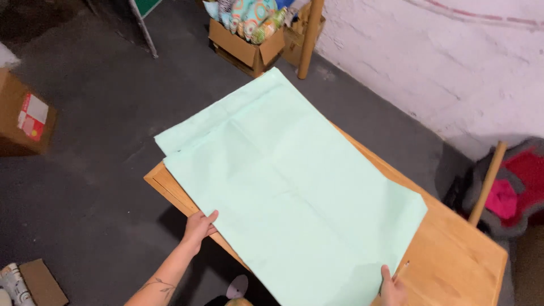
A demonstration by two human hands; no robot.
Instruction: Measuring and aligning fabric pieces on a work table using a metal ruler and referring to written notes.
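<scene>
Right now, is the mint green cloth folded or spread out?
Spread flat: the mint green cloth covers the wooden table, with only old crease lines showing. Both hands hold its near edge.

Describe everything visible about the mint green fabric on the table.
The mint green fabric is a plain, pale sheet, seemingly thin woven cloth, folded into a large rectangle with faint crease lines. It lies flat and diagonal across the wooden table, its far end overhanging the edge. The left hand grips one long edge; the right hand pinches the near corner.
</scene>
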